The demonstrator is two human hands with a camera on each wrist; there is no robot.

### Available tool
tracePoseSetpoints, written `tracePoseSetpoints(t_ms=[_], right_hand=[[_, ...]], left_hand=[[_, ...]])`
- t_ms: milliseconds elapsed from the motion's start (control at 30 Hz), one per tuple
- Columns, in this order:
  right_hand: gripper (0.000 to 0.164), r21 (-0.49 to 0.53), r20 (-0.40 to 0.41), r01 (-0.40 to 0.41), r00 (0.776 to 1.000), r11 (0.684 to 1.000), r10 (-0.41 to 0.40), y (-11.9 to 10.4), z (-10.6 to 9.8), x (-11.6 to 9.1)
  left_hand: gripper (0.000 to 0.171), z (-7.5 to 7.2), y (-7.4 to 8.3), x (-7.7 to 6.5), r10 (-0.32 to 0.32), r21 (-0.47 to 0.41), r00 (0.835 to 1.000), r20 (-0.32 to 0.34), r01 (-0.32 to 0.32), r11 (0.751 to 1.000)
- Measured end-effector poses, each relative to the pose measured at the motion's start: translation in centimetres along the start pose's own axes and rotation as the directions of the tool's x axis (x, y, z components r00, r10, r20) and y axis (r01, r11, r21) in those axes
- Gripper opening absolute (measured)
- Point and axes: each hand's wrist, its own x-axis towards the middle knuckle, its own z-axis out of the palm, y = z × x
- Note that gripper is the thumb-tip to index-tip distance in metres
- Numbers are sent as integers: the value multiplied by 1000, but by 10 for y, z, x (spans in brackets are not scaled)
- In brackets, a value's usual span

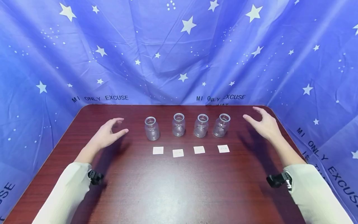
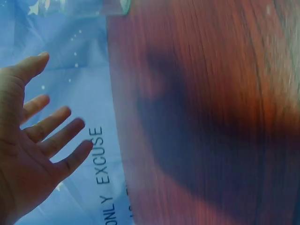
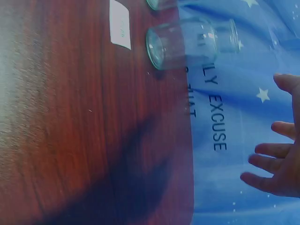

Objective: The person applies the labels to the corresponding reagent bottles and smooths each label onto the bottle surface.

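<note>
Several clear glass jars without lids stand upright in a row on the table. The leftmost jar (image 1: 152, 130) is nearest to my left hand (image 1: 107, 133), which hovers to its left with fingers spread and holds nothing. On the other side, my right hand (image 1: 264, 124) is held above the table, right of the rightmost jar (image 1: 222, 127), its fingers apart and nothing in them. That same jar (image 3: 183, 44) lies across the top of the right wrist view. In front of the jars lie small white paper slips, among them the rightmost slip (image 1: 223, 149), with faint writing too small to read.
The dark red wooden table (image 1: 167, 193) has its far edge against a blue curtain (image 1: 156, 37) printed with stars and words. Two more jars (image 1: 178, 126) (image 1: 201, 127) stand in the middle of the row. Black wrist cameras (image 1: 95, 177) sit at both cuffs.
</note>
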Motion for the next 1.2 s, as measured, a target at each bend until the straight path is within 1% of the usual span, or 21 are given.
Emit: tracePoseSetpoints(t_ms=[133, 200, 300, 467, 600, 733, 800, 933, 1067, 1200], right_hand=[[67, 65, -67, 32, 997, 997, -27, -3, 6, -8], [59, 78, -97, 50, 994, 996, -42, -5, 10, -11], [51, 86, -105, 63, 993, 994, -53, -9, 14, -18], [43, 104, -73, 86, 994, 991, -79, -20, 23, -28], [35, 112, -49, 135, 990, 984, -130, -30, 34, -33], [29, 144, 2, 166, 986, 976, -168, -42, 48, -37], [28, 167, 32, 173, 983, 971, -181, -48, 55, -39], [28, 221, 82, 193, 973, 956, -215, -62, 70, -41], [25, 272, 106, 225, 959, 936, -262, -74, 83, -44], [23, 303, 128, 256, 944, 918, -305, -86, 95, -46]], left_hand=[[52, 8, 6, -2, 11, -92, 1000, 13, -10, 996], [48, 12, 9, -3, 20, -118, 1000, 20, -18, 993], [41, 17, 15, -5, 42, -137, 999, 27, -38, 990], [34, 24, 23, -9, 60, -152, 997, 44, -53, 987], [31, 32, 31, -12, 89, -150, 994, 61, -79, 986], [31, 40, 40, -14, 119, -149, 989, 92, -105, 983], [31, 44, 45, -15, 125, -160, 986, 113, -106, 981], [29, 50, 51, -15, 140, -173, 980, 140, -115, 978], [29, 56, 55, -15, 163, -187, 974, 156, -133, 973], [29, 62, 59, -15, 171, -207, 971, 169, -135, 969]])
